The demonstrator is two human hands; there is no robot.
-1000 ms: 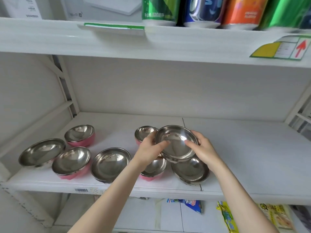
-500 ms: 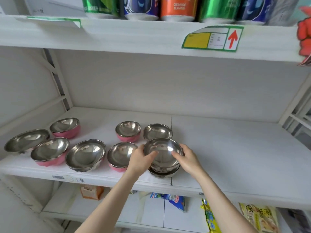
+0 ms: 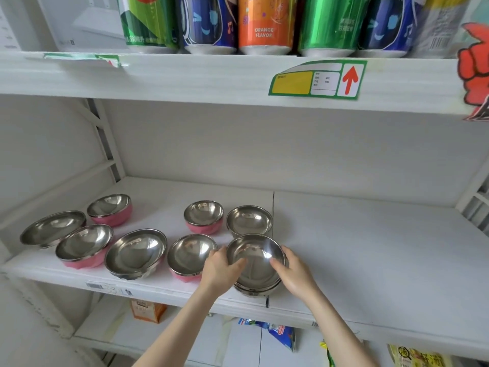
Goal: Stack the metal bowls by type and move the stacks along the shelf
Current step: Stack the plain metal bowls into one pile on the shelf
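The white shelf (image 3: 370, 247) carries four pink-sided bowls (image 3: 109, 210), plain steel bowls (image 3: 136, 254) and a nested steel stack (image 3: 255, 284).

"ORANGE FLAVOR" is printed in pale capitals on the orange drinks can (image 3: 265, 22) standing on the upper white shelf. On the green can at the left end of that row (image 3: 146, 22), "330" is made out in a line of small print that is otherwise too blurred to read. A red upward arrow is shown on the green-bordered price label (image 3: 317, 78) stuck to the upper shelf's front edge; its yellow field and small text cannot be read. Other print is illegible.
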